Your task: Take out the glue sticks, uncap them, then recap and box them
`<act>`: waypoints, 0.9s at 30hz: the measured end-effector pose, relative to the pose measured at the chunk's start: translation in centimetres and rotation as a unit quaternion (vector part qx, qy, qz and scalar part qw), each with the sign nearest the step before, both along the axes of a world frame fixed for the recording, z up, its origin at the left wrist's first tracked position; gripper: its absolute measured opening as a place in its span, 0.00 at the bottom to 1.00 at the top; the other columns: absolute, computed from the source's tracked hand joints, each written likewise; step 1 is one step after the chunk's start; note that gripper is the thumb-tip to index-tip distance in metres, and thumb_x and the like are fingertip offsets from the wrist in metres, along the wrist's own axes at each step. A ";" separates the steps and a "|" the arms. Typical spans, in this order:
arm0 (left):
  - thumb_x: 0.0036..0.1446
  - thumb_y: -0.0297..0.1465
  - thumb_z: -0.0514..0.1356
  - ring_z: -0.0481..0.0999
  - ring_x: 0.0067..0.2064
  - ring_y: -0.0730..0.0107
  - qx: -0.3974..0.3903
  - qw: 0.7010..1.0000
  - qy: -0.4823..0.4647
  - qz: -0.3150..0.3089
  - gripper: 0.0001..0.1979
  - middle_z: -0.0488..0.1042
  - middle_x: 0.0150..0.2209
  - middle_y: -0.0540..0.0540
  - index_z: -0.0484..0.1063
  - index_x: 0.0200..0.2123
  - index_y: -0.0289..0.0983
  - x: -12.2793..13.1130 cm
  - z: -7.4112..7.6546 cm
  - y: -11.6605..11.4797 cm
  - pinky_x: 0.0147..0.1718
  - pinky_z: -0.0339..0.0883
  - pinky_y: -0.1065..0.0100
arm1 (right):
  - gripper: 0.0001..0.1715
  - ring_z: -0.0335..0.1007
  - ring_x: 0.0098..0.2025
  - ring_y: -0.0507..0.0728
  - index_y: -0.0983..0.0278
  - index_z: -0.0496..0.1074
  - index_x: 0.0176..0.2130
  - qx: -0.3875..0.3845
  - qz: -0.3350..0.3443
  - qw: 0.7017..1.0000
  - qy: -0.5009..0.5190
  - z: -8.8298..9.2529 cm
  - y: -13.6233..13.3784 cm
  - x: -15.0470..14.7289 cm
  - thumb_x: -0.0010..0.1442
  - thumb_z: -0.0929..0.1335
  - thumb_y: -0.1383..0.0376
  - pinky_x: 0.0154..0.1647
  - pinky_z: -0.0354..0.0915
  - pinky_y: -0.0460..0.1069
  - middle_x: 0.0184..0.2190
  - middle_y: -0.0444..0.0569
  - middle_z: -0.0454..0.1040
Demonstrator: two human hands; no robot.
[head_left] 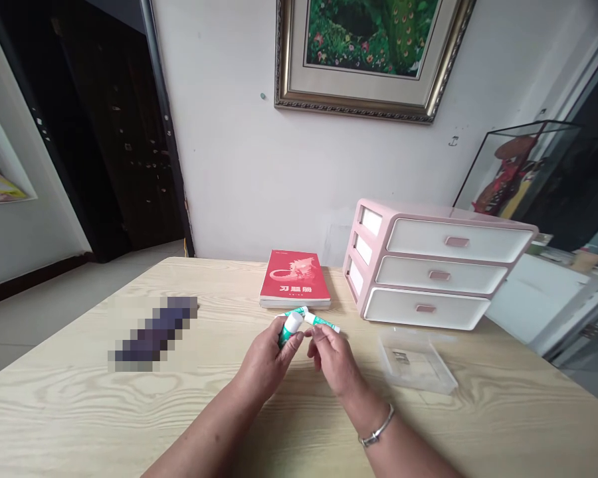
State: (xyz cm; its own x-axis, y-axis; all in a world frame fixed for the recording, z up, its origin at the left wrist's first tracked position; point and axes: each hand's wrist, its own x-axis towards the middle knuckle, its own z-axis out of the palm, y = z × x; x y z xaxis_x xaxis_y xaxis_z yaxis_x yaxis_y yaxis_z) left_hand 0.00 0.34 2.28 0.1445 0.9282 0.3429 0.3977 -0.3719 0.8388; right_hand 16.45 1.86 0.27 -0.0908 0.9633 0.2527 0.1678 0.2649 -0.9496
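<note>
The left hand [264, 362] is closed around a tube [293, 323], its lower part hidden by the fingers and thumb, so its full length cannot be made out. The right hand [336, 358] has its fingers bent, thumb and forefinger close together near the tube's side; whether they pinch anything, I cannot tell. A second tube [323, 322] lies just beyond the right hand, partly covered by its fingers, and a third tube [296, 311] is mostly masked by the held one. A dark item [154, 332] at left is blurred into blocks, and the framed picture [353, 96] is cut off at the top. Small contents in the clear tray [441, 378] are hard to identify. The far edge of the surface [80, 418] runs behind the red book [295, 279], while the near edge is out of view. Wood grain stretches between the dark item and the left forearm; to the right, the tray and the drawer unit [438, 272] bound the space beside the right hand. The held tube is tilted, with a white, round cap end uppermost and a green label below, above the surface in front of the book.
</note>
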 end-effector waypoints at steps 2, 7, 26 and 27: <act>0.64 0.41 0.55 0.75 0.38 0.65 0.012 0.995 0.096 -0.006 0.15 0.76 0.38 0.47 0.70 0.48 0.40 0.0 -0.2 0.0 0.37 0.63 0.69 | 0.29 0.58 0.18 0.50 0.64 0.71 0.37 -0.002 -0.022 0.999 0.033 0.2 0.0 0.2 0.66 0.58 0.44 0.19 0.57 0.46 0.21 0.42 0.66; 0.63 0.39 0.54 0.77 0.37 0.61 0.017 0.961 0.277 -0.005 0.11 0.77 0.40 0.45 0.71 0.42 0.39 1.0 -0.3 -0.6 0.32 0.59 0.68 | 0.29 0.63 0.23 0.53 0.63 0.71 0.36 0.017 -0.034 0.999 -0.001 0.1 0.1 0.1 0.67 0.57 0.44 0.24 0.59 0.47 0.22 0.43 0.67; 0.60 0.35 0.54 0.79 0.37 0.55 -0.058 0.948 0.312 -0.015 0.10 0.80 0.36 0.41 0.70 0.41 0.39 2.4 0.4 -1.7 0.28 0.54 0.68 | 0.14 0.65 0.27 0.54 0.63 0.72 0.29 0.015 -0.070 0.994 -0.084 0.3 0.2 -0.7 0.54 0.59 0.67 0.27 0.58 0.46 0.22 0.43 0.70; 0.60 0.35 0.54 0.79 0.38 0.55 -0.064 0.950 0.305 -0.021 0.11 0.80 0.37 0.41 0.71 0.44 0.39 2.5 0.6 -1.8 0.28 0.54 0.68 | 0.14 0.65 0.27 0.54 0.63 0.72 0.28 0.019 -0.066 0.994 -0.080 0.3 0.2 -0.7 0.54 0.59 0.67 0.27 0.58 0.46 0.22 0.43 0.70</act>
